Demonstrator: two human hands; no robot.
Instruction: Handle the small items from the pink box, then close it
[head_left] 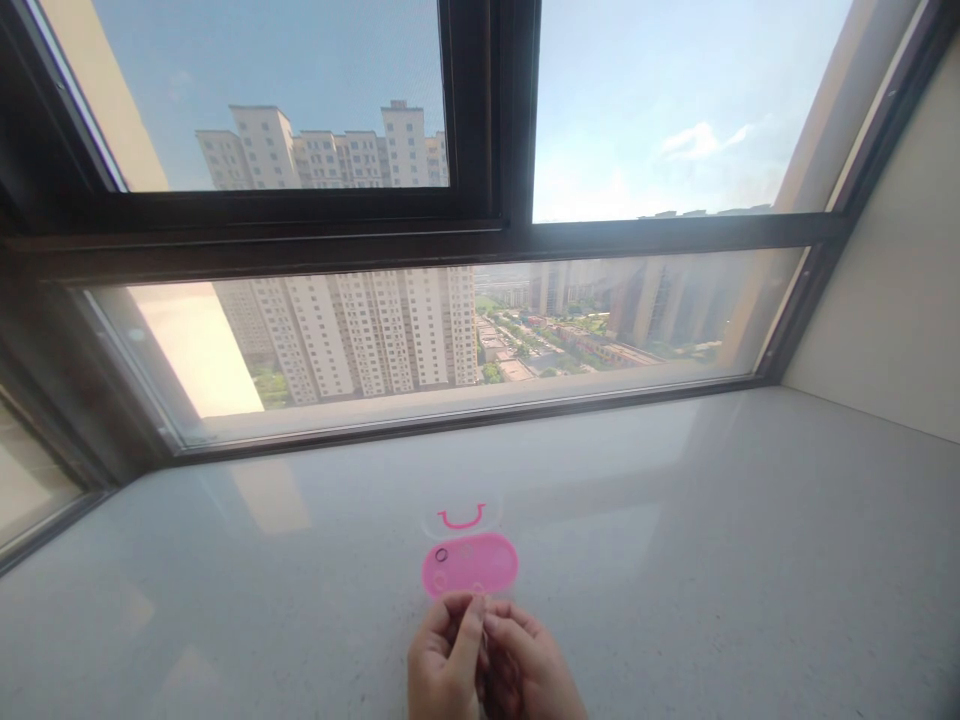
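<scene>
At the near side of the scene, the person's left hand (445, 662) and right hand (531, 662) are both bare, smooth-backed and rounded in outline. Their fingers (450, 603) are slim and taper to blunt, rounded tips, while each thumb (513, 634) is broader toward its base. Nails and finer skin creases are too soft in focus to make out well.

Smooth plastic container (493, 568), sill (675, 570) (glossy)
</scene>
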